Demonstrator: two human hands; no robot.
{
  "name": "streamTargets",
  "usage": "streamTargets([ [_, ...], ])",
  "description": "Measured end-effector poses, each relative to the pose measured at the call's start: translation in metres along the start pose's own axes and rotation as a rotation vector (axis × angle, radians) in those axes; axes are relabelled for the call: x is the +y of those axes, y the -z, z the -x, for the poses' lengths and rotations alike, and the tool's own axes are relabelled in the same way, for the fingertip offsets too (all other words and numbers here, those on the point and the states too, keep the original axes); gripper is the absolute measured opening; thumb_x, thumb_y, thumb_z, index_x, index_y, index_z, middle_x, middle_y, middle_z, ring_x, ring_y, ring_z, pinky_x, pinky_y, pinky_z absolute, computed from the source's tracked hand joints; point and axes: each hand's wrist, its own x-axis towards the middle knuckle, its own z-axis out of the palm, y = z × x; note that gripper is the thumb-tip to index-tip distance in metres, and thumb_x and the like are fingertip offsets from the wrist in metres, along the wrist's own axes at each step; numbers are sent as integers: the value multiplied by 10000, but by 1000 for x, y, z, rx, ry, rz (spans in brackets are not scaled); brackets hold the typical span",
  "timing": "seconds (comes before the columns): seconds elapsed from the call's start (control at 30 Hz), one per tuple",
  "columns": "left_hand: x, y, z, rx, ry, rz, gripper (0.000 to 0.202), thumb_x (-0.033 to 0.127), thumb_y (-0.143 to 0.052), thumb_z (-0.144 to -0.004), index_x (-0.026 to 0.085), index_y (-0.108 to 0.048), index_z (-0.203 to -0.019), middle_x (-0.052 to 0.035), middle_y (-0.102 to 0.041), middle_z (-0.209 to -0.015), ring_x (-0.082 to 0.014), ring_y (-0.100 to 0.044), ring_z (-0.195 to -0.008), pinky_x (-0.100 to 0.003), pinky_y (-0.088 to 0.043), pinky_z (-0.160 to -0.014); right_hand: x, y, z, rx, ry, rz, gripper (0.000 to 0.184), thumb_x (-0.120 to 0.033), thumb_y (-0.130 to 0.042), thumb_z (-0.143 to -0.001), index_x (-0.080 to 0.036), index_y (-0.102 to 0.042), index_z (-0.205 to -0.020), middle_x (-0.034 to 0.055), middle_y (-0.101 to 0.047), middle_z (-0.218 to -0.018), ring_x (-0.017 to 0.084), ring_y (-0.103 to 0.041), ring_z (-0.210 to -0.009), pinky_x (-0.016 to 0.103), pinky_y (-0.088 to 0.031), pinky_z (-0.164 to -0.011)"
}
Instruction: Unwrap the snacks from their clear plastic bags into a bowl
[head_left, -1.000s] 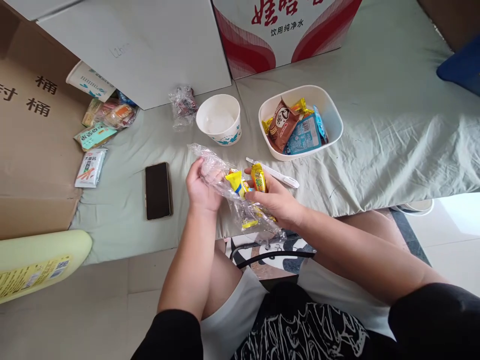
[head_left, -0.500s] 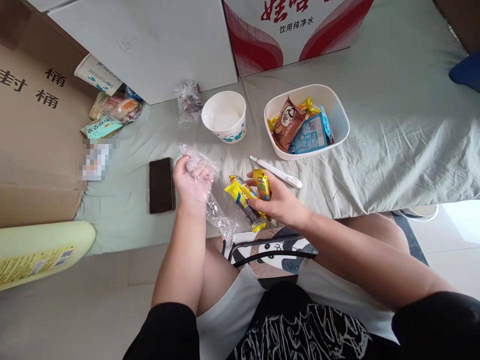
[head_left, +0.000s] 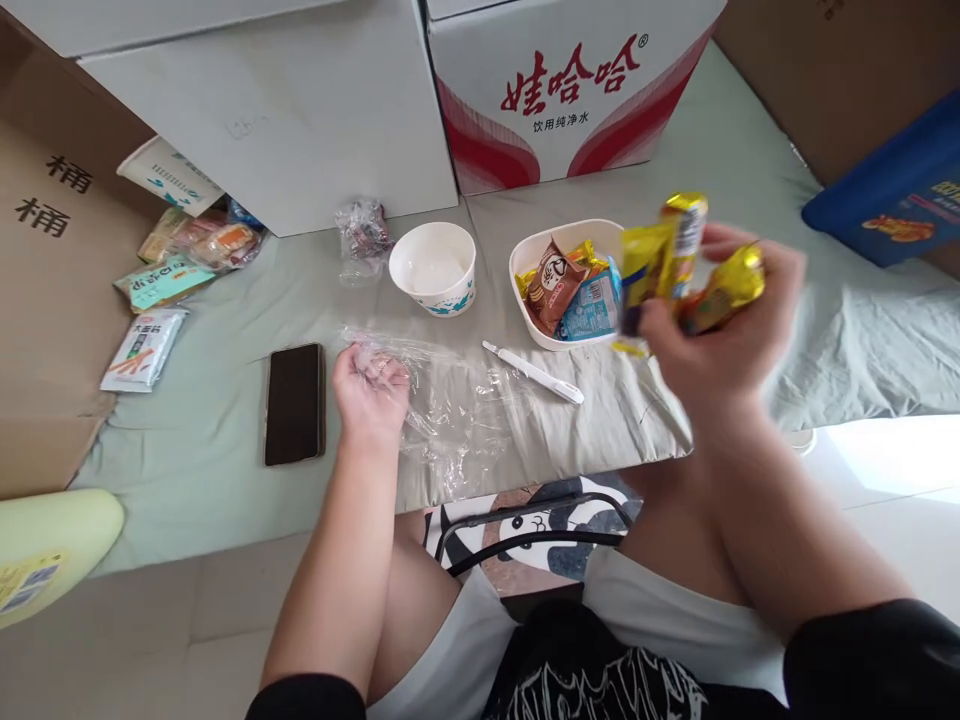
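My right hand [head_left: 720,330] is raised above the right end of the white rectangular bowl [head_left: 570,236], closed on a bunch of yellow and gold snack packets [head_left: 679,260]. The bowl holds a brown packet, a blue packet and yellow ones. My left hand [head_left: 369,385] rests on the green sheet with its fingers closed on the end of a clear plastic bag [head_left: 457,400], which lies flat and empty to its right. A white pen-like tool [head_left: 534,372] lies just beyond the bag.
A black phone [head_left: 295,402] lies left of my left hand. A round paper cup [head_left: 433,266] and a crumpled clear wrapper [head_left: 363,232] sit further back. Several snack packs [head_left: 187,255] lie at the left by cardboard boxes. A red-and-white carton [head_left: 562,90] stands behind. A blue box [head_left: 892,195] is at the right.
My right hand pulled the packets out of the plastic bag and lifted them up and right over the bowl. My left hand kept hold of the bag, which now lies flat and empty.
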Motion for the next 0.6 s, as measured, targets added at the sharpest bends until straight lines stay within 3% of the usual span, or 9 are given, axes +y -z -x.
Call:
streamTargets([
  [0.1, -1, -8, 9, 61, 53, 98, 290, 59, -473, -949, 206, -438, -701, 106, -311, -432, -33, -328, -319, -126, -251, -345, 32, 8, -26, 54, -79, 218, 460, -279, -616, -714, -248, -532, -1164, 117, -726, -1155, 283, -705, -988, 492, -564, -913],
  [0.23, -2, -19, 20, 76, 85, 110, 316, 59, -450, -969, 204, -431, -689, 95, -305, -420, -37, -320, -314, -123, -250, -323, 55, -1, -36, -125, -182, 295, 451, -282, -677, -729, -271, -536, -1157, 114, -717, -1078, 312, -663, -979, 527, -519, -943],
  [0.47, -2, -18, 21, 87, 84, 96, 337, 84, -442, -1003, 196, -450, -685, 98, -322, -423, -26, -325, -308, -121, -244, -321, 56, -2, -32, -39, -176, 249, 318, -291, -703, -782, -284, -576, -1074, 142, -601, -1128, 351, -579, -1125, 551, -477, -1001],
  [0.6, -3, -18, 22, 110, 86, 95, 339, 92, -429, -1012, 191, -461, -690, 103, -319, -430, -15, -318, -299, -120, -239, -326, 56, -3, -32, -119, -153, 268, 216, -330, -671, -846, -276, -641, -1053, 138, -636, -1090, 341, -599, -1102, 532, -488, -988],
])
